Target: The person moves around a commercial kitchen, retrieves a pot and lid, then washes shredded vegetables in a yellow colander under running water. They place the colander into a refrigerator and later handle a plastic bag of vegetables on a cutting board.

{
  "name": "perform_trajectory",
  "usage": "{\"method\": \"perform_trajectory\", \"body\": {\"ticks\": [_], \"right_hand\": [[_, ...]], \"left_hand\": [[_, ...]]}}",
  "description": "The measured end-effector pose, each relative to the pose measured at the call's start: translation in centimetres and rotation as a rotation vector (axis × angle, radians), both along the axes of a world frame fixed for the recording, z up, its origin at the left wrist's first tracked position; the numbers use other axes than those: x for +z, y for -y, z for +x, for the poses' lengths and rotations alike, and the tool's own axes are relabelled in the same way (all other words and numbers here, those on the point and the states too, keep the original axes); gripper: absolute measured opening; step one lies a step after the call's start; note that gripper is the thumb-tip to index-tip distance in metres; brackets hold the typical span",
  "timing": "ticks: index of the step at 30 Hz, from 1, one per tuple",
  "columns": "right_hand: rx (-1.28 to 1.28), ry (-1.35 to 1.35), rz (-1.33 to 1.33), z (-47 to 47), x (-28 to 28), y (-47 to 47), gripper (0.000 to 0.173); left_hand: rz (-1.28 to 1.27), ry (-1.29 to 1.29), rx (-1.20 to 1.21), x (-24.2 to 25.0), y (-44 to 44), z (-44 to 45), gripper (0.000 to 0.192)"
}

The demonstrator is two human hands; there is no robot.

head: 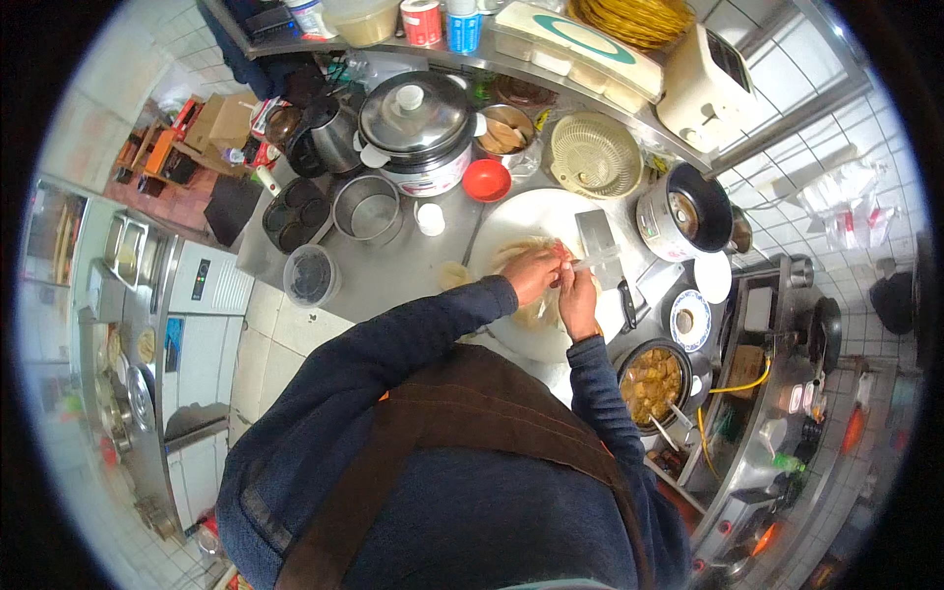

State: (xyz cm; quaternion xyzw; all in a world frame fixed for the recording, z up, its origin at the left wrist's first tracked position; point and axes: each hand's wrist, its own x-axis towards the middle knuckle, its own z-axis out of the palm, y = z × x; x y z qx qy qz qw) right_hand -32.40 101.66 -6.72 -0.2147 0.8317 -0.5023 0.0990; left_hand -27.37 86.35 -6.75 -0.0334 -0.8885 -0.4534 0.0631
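My left hand point(532, 273) and my right hand point(577, 301) meet over a round white cutting board point(512, 214). Between them they pinch the gathered neck of a clear plastic bag point(537, 316), whose pale contents hang below and cannot be made out. A loose end of clear plastic sticks out to the right of my fingers. Something red shows beside the left fingertips. Just beyond my right hand lies a cleaver point(593, 228) flat on the board, its black handle point(627, 306) towards the right edge.
Behind the board are a red bowl point(487, 181), a plastic colander point(596, 156) and a lidded electric pot point(417, 122). An inner-pot cooker point(686, 210) stands at right. Near my right forearm sits a pot of stew point(653, 382) with utensils. A shelf point(472, 57) overhangs the back.
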Motion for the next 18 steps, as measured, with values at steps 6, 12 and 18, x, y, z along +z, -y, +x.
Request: {"method": "perform_trajectory", "body": {"ticks": [6,12,18], "right_hand": [[0.083,-0.217,0.067,0.8,0.7,-0.9,0.021],[0.097,-0.558,0.219,1.5,3.1,-0.5,0.029],[0.108,-0.541,0.192,1.3,3.1,-0.6,0.027]], "left_hand": [[0.098,0.092,0.111,-3.4,-0.3,-1.4,0.021],[-0.045,0.166,-0.041,-2.9,0.3,-2.3,0.018],[-0.292,0.031,-0.125,-0.6,0.3,-1.3,0.019]]}}
